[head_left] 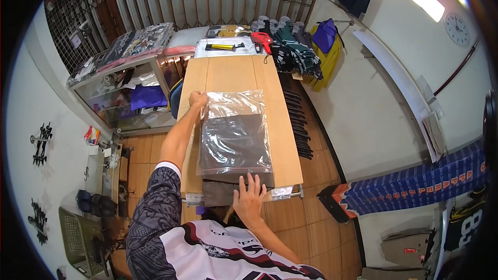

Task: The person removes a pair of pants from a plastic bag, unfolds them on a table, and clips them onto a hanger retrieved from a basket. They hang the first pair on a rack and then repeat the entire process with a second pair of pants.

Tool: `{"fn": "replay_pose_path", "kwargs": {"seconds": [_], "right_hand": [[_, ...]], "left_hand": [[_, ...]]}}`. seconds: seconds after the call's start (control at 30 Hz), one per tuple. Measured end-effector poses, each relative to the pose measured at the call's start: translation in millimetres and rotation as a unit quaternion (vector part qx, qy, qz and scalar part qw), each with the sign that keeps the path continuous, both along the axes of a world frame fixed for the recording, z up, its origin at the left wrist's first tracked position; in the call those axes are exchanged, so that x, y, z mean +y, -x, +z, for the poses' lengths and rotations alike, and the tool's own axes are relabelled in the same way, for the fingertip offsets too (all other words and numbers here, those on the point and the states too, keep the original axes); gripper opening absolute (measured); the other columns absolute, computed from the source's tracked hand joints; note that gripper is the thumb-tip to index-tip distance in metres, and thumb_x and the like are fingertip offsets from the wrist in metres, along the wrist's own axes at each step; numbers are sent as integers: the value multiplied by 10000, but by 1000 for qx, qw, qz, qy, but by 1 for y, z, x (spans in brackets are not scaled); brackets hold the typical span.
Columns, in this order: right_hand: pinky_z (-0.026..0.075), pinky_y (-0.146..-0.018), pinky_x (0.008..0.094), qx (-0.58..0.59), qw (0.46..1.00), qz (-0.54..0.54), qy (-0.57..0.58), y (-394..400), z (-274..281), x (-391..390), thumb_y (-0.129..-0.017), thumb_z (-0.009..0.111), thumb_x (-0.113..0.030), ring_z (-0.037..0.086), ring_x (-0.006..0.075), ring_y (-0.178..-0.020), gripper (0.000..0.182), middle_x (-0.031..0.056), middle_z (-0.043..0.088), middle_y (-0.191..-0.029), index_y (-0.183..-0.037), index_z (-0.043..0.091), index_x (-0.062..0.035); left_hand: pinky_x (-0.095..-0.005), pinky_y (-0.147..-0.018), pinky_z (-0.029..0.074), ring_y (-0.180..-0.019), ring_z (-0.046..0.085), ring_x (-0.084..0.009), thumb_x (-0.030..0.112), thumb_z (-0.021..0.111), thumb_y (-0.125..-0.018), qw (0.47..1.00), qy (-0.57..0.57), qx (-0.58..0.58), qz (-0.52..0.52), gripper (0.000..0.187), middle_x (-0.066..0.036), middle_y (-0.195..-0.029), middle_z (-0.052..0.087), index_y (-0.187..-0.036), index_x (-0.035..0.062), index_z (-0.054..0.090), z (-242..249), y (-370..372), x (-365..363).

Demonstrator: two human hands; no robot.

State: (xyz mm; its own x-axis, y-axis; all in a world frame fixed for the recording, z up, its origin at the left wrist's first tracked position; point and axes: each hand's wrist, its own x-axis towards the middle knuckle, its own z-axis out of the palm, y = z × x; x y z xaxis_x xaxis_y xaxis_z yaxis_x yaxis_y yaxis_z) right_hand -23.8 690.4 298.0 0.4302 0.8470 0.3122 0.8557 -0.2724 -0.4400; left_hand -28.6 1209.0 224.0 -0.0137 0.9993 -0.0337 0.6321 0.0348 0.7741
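Note:
A clear plastic bag (236,145) lies flat on the wooden table (228,72), with folded dark grey fabric (220,192) partly inside it. The fabric sticks out of the bag's near end and hangs over the table's front edge. My left hand (197,99) is closed at the bag's far left corner, its fingers pinching the plastic. At the near end, my right hand (250,199) rests with fingers spread on the protruding fabric, just below the bag's reddish edge strip.
Behind the table sit a yellow hand pump (220,47) and a red tool (262,41) on a white package. A glass cabinet (122,88) stands at left, topped with bagged clothing. Patterned garments (290,46) are piled at back right. A long blue box (410,184) lies at right.

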Motion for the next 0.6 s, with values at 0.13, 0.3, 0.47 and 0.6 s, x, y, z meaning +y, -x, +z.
{"fn": "replay_pose_path", "kwargs": {"seconds": [0.13, 0.3, 0.47, 0.6], "right_hand": [[113, -1124, 758, 5, 999, 5, 34, 3, -14, 20, -920, 674, -365, 198, 506, -1495, 662, 253, 317, -1599, -1456, 500, -17], [61, -1084, 812, -8, 998, -8, 65, 6, -22, 26, -945, 599, -503, 129, 565, -1493, 798, 291, 242, -1627, -1539, 394, -10], [14, -1082, 811, 17, 997, -14, 75, 6, -20, 27, -932, 612, -515, 34, 602, -1487, 872, 299, 149, -1652, -1583, 304, -24], [14, -1086, 807, 19, 997, -17, 78, 6, -21, 25, -925, 620, -516, 16, 593, -1493, 882, 283, 133, -1661, -1592, 292, -43]], "left_hand": [[-391, -919, 553, -1013, 730, -306, 303, 740, -822, 997, 37, -60, 11, 249, -170, -1038, 764, -951, 101, 808, -22, -6, 31], [-329, -773, 573, -817, 730, -205, 253, 722, -856, 980, 55, -191, -4, 207, -128, -909, 763, -907, 58, 771, -9, -7, 41], [-283, -591, 537, -719, 689, -117, 187, 640, -1003, 935, 43, -343, -81, 171, -52, -930, 739, -1050, 33, 696, 83, -14, 11], [-264, -668, 527, -765, 649, -95, 216, 645, -1013, 951, -123, -260, -114, 196, -29, -964, 732, -1068, 35, 700, 130, -25, 41]]}}
